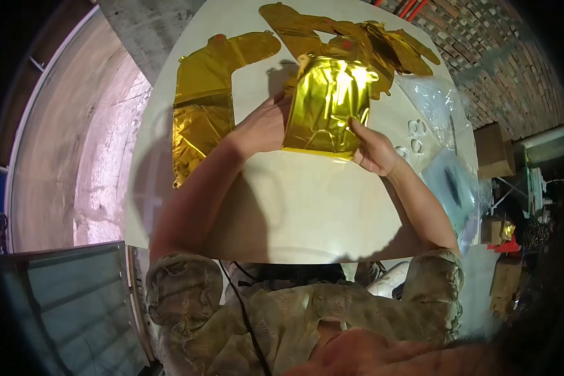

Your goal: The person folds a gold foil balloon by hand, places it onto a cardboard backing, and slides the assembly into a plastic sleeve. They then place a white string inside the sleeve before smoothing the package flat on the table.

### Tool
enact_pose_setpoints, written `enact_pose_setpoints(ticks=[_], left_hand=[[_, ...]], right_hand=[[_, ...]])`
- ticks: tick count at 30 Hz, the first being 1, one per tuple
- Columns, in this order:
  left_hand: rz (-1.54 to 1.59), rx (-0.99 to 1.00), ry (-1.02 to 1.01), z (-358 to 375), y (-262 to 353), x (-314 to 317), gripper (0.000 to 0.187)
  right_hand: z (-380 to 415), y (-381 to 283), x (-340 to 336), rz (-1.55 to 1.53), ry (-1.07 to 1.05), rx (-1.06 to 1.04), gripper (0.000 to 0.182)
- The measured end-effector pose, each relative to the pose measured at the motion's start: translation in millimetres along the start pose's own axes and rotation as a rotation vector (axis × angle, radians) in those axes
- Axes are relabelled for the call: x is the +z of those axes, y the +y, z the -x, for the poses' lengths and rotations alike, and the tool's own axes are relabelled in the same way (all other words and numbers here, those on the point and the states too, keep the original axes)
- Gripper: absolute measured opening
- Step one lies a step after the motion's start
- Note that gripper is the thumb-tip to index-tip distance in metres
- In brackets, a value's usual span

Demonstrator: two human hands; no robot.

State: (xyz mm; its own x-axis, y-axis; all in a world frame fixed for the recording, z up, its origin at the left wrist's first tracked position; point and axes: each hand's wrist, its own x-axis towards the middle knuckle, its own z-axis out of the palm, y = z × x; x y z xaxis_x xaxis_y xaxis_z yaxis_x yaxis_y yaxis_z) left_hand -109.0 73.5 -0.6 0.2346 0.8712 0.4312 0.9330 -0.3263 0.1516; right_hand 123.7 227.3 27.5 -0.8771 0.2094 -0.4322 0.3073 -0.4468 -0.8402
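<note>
A folded, shiny gold foil balloon (329,109) is raised above the table in front of me. My right hand (376,149) grips its lower right edge, with the thumb on the front face and the fingers behind. At the balloon's left side, my left hand (268,125) reaches behind the foil, which hides its fingers. Flat on the table to the left lies another gold foil balloon (200,94), bent like a seven. More crumpled gold foil balloons (294,28) overlap beyond my hands.
Clear plastic bags (442,109) lie along the table's right side, near small clear rings or loops (415,128). The pale table (313,207) curves around in front of me. Cardboard boxes (495,150) stand off to the right, beside a brick wall (514,69).
</note>
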Motion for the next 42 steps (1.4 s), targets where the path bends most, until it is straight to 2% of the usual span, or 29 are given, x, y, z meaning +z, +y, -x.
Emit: enact_pose_setpoints(ticks=[1,2,4,5,6,9,14,16,18,20,22,24,28,30,31,33,34,36,37,42], left_hand=[[-0.030,0.018,0.007,-0.1,-0.6,-0.6,0.047],[-0.060,0.034,0.015,-0.1,-0.8,-1.0,0.049],[-0.051,0.035,0.031,0.1,-0.6,-1.1,0.049],[-0.044,0.033,0.048,0.4,-0.4,-1.3,0.049],[-0.036,0.031,0.065,0.7,-0.5,-1.4,0.049],[0.005,-0.002,0.040,0.5,0.4,-2.2,0.049],[0.083,-0.038,0.043,-1.9,-1.9,-2.2,0.049],[0.091,-0.029,0.028,-0.7,-6.5,5.1,0.050],[0.162,-0.126,0.088,0.4,-7.3,8.5,0.050],[0.207,-0.105,0.086,-0.3,-11.5,9.7,0.047],[0.254,-0.084,0.081,-0.2,-17.1,10.6,0.045],[0.360,-0.375,-0.038,3.3,-25.3,16.2,0.038],[0.517,-0.422,-0.076,2.3,-13.6,-12.2,0.038],[0.439,-0.412,0.094,3.1,-3.6,-24.0,0.034],[0.438,-0.410,0.090,7.7,-3.1,-24.0,0.034],[0.348,-0.585,0.263,15.2,3.5,-29.1,0.028],[0.349,-0.583,0.255,18.5,6.7,-31.1,0.028],[0.702,-1.049,-0.213,10.7,29.1,-61.0,0.036],[0.735,-1.006,-0.269,13.3,27.1,-57.9,0.044],[0.812,-0.978,-0.260,19.2,22.4,-45.8,0.041]], right_hand=[[-6.6,3.0,10.2,-0.270,-0.007,-0.099,0.044],[-10.1,5.8,0.3,-0.272,-0.004,-0.101,0.044],[-20.8,12.7,-25.2,-0.109,-0.004,-0.017,0.038],[-9.4,-0.6,3.6,-0.127,-0.075,-0.061,0.033],[-10.0,-0.4,3.4,-0.127,-0.075,-0.062,0.033],[-9.1,-1.1,7.8,-0.010,0.001,-0.047,0.033],[0.8,-13.8,36.1,0.076,0.292,0.024,0.024],[-9.4,-5.0,25.1,0.036,0.262,0.001,0.023],[-12.9,-5.0,28.2,-0.005,0.231,-0.022,0.021],[-15.2,-5.7,34.6,-0.021,0.310,-0.035,0.021],[-13.1,-9.8,32.5,0.048,0.295,-0.004,0.021],[-15.3,-10.0,33.2,0.033,0.283,0.015,0.021],[-27.1,0.3,18.0,0.069,0.303,0.008,0.019],[-23.9,-2.1,19.3,0.093,0.285,0.000,0.021],[-23.2,-3.8,19.9,0.089,0.286,-0.002,0.021],[-20.5,-6.1,24.0,0.103,0.330,0.028,0.021],[-23.2,-3.5,21.0,0.095,0.332,0.029,0.021],[-31.4,1.8,16.0,0.078,0.322,0.014,0.021],[-32.2,3.4,14.6,0.073,0.321,0.015,0.021],[-25.5,-2.2,18.5,0.062,0.298,0.001,0.022]])
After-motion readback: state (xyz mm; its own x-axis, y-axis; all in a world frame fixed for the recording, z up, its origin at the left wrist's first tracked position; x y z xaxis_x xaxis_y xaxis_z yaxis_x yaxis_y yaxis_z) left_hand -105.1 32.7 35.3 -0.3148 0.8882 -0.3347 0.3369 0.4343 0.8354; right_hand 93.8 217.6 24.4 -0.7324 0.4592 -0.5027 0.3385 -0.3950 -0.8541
